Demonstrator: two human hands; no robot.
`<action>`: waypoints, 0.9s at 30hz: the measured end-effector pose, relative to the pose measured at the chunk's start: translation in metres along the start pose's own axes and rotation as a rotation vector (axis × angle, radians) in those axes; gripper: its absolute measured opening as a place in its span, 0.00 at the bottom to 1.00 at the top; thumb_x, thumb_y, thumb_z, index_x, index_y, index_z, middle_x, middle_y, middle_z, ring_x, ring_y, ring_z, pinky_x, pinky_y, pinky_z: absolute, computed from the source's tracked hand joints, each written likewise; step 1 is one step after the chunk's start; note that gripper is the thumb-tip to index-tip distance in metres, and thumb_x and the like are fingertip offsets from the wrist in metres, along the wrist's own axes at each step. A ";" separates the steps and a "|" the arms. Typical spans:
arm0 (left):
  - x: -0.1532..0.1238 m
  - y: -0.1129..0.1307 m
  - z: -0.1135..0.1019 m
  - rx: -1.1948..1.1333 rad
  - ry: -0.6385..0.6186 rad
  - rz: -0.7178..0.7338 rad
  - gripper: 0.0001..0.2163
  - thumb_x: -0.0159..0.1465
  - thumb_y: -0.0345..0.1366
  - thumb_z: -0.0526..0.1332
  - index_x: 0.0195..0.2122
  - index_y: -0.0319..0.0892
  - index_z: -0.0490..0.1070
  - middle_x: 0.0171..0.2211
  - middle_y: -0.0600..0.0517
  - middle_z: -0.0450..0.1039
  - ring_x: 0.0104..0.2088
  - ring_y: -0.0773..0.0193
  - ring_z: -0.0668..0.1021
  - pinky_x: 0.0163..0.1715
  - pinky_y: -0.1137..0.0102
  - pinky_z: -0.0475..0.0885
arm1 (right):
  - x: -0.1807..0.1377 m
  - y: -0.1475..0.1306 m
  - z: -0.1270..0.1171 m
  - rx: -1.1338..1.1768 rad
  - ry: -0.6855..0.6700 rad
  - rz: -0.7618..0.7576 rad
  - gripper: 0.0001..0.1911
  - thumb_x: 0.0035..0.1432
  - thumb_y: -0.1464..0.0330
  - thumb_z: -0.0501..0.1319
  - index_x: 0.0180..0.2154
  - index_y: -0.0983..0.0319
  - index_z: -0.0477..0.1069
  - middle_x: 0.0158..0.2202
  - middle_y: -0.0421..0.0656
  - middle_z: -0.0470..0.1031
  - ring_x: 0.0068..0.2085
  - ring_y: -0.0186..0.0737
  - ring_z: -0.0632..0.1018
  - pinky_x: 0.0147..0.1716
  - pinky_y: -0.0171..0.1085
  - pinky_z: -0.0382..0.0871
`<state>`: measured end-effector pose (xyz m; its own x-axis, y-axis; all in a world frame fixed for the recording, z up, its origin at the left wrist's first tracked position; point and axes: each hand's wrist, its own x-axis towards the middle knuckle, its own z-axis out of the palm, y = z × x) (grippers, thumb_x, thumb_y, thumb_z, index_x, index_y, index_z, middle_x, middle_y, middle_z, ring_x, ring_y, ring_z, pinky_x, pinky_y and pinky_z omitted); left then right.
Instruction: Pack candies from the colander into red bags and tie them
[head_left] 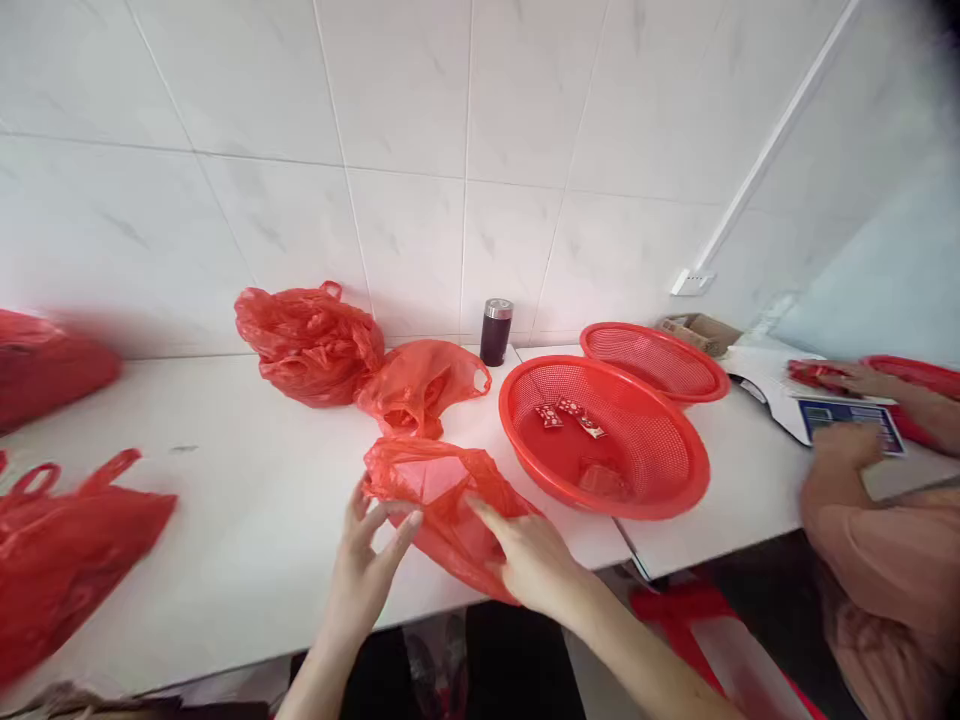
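Observation:
A thin red plastic bag stands at the table's front edge with its mouth spread toward me. My left hand is at the left side of the mouth, thumb and forefinger tips close together on the film. From the right, my right hand grips the bag's side; its forefinger reaches over the opening and its other fingers are partly hidden. What lies inside the bag I cannot make out. Just right of it sits a red mesh basket holding a few small red-and-white wrapped packets.
Behind the bag lie an empty-looking red bag and a heap of crumpled red bags. A dark tumbler stands by the wall. Filled red bags are at left. Another basket and a co-worker's hands at a scale are right.

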<state>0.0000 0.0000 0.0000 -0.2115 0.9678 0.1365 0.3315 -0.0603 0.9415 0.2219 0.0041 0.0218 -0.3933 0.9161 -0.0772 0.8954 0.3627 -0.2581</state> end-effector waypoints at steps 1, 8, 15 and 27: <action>0.003 0.000 0.007 -0.035 -0.043 -0.022 0.15 0.58 0.50 0.61 0.33 0.43 0.73 0.46 0.47 0.67 0.50 0.54 0.70 0.47 0.64 0.67 | 0.000 -0.005 0.005 -0.001 -0.019 -0.041 0.40 0.51 0.73 0.57 0.65 0.52 0.52 0.34 0.45 0.79 0.36 0.50 0.80 0.34 0.40 0.66; 0.022 -0.024 0.007 0.187 -0.042 0.047 0.12 0.54 0.30 0.54 0.39 0.43 0.70 0.35 0.52 0.69 0.30 0.63 0.72 0.33 0.68 0.69 | 0.013 -0.001 0.013 0.024 -0.069 0.060 0.27 0.57 0.60 0.58 0.58 0.60 0.65 0.38 0.50 0.79 0.40 0.53 0.79 0.38 0.43 0.68; 0.009 -0.011 -0.030 0.713 0.216 0.191 0.19 0.58 0.27 0.52 0.47 0.45 0.73 0.57 0.41 0.57 0.55 0.47 0.67 0.50 0.54 0.67 | 0.027 0.017 0.002 -0.082 -0.069 0.154 0.16 0.59 0.58 0.57 0.32 0.62 0.76 0.34 0.50 0.79 0.39 0.52 0.79 0.37 0.42 0.68; 0.019 -0.015 -0.016 1.049 -0.138 0.096 0.19 0.60 0.27 0.53 0.48 0.50 0.76 0.65 0.44 0.56 0.59 0.40 0.67 0.54 0.39 0.59 | 0.024 0.030 0.006 0.094 -0.178 0.033 0.40 0.46 0.75 0.61 0.63 0.56 0.58 0.57 0.47 0.69 0.58 0.50 0.69 0.55 0.45 0.62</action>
<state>-0.0237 0.0151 -0.0066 -0.0580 0.9935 0.0979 0.9824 0.0394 0.1825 0.2379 0.0358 0.0063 -0.4023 0.8797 -0.2534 0.8883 0.3081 -0.3406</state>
